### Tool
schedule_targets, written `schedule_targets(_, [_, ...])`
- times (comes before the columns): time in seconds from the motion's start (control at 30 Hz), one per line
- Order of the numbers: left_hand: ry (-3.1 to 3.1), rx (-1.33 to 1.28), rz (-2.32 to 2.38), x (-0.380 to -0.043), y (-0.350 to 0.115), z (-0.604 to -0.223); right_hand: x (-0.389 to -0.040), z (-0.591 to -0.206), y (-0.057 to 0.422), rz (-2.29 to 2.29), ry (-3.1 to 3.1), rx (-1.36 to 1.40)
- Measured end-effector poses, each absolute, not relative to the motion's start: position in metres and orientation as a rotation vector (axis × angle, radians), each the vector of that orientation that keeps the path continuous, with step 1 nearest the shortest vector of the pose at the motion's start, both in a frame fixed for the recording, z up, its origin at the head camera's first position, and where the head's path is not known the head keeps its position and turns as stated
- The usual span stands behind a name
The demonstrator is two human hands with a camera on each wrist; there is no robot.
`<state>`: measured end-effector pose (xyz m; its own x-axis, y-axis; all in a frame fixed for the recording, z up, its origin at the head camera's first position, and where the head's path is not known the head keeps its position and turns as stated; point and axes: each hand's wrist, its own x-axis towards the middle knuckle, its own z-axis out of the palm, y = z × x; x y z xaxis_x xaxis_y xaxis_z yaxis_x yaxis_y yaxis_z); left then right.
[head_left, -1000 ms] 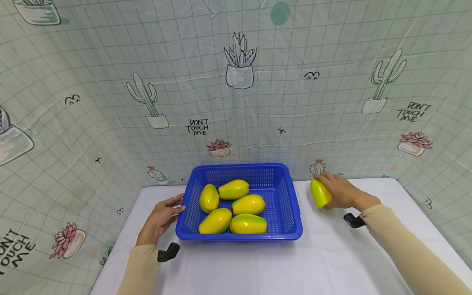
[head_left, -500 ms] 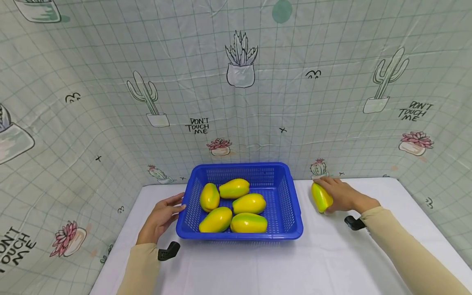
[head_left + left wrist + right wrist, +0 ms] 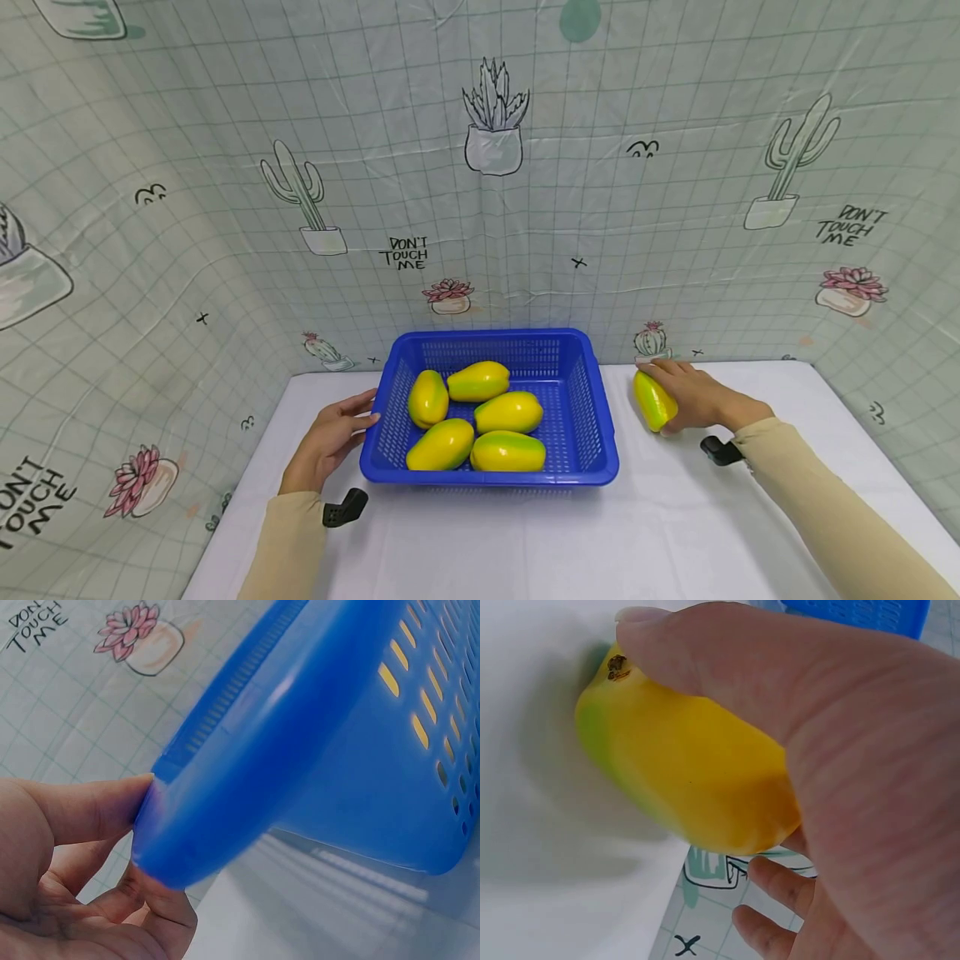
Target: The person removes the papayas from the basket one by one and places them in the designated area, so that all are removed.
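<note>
A blue plastic basket (image 3: 491,478) with slotted walls stands on the white table. My left hand (image 3: 327,442) pinches its left rim, the thumb above and fingers curled below in the left wrist view. Right of the basket, near the table's back edge, my right hand (image 3: 693,397) grips a yellow-green papaya (image 3: 654,402). In the right wrist view the thumb lies along the papaya (image 3: 682,765) near its brown stem end. Its underside is hidden, and it sits at or just above the cloth. Several similar papayas (image 3: 508,452) lie inside the basket, mostly toward its left and middle.
A patterned cloth wall (image 3: 525,217) with cactus drawings rises behind the table (image 3: 480,550) and on both sides. The basket's back rim is close to it. A black wrist camera (image 3: 345,507) sticks out from each sleeve.
The papaya in my right hand came slightly down and toward me during the first half second, then stayed put. My left hand and the basket keep their places; the head view shifts slightly.
</note>
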<state>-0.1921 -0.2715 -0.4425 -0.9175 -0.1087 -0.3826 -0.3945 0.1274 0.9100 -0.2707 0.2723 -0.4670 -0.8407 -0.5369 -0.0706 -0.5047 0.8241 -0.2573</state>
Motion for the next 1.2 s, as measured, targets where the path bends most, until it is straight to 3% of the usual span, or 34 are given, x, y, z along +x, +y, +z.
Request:
schedule_targets(0.67, [2.181, -0.500, 1.876, -0.192, -0.272, -0.442, -0.273, -0.455, 0.266, -0.343, 2.874, -0.781])
schedule_targets(1.2, [2.184, -0.480, 1.875, -0.192, -0.273, -0.444, -0.269, -0.415, 0.249, -0.342, 2.939, -0.988])
